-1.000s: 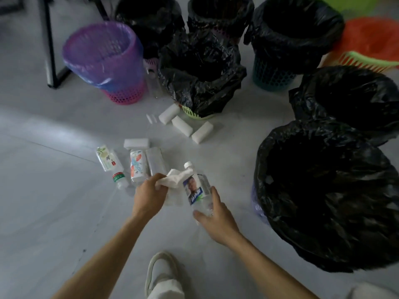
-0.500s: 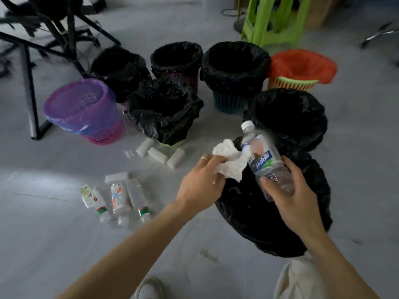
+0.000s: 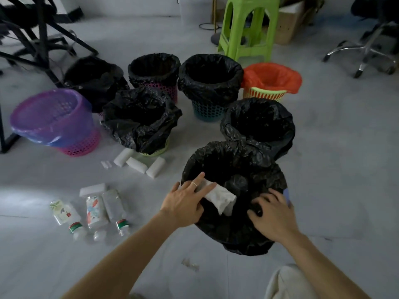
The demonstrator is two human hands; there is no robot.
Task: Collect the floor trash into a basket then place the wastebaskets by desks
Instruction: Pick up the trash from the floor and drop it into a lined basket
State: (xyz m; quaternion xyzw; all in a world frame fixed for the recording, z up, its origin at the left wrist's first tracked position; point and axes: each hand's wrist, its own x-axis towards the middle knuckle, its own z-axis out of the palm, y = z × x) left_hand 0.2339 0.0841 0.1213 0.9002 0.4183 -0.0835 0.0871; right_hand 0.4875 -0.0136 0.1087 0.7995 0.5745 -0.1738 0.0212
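The nearest wastebasket, lined with a crumpled black plastic bag (image 3: 233, 238), stands on the pale grey floor (image 3: 336, 169) right in front of the person, and both hands are at its mouth. The left hand (image 3: 185, 199) reaches over the near-left rim with its fingers straight and spread, a thin ring on one of them; a crumpled white tissue (image 3: 220, 196) lies at its fingertips inside the opening, and I cannot tell whether the fingers are touching it or not. The right hand (image 3: 274, 214) is at the near-right rim with its fingers bent down onto the black liner; whether it grips the liner or anything else is hidden in the dark plastic. Left of this basket, three clear plastic bottles with printed labels (image 3: 96, 212) lie side by side on the floor, a flat white foam block (image 3: 92, 189) just beyond them. Farther off, three white rectangular blocks (image 3: 136, 165) lie against a green basket with a loose black liner (image 3: 140, 119). Around it stand a pink mesh basket with a purple liner (image 3: 54, 119), a teal basket with a black liner (image 3: 210, 83), an orange-lined basket (image 3: 271, 80) and other black-lined ones. A lime-green plastic stool (image 3: 248, 24) stands behind them.
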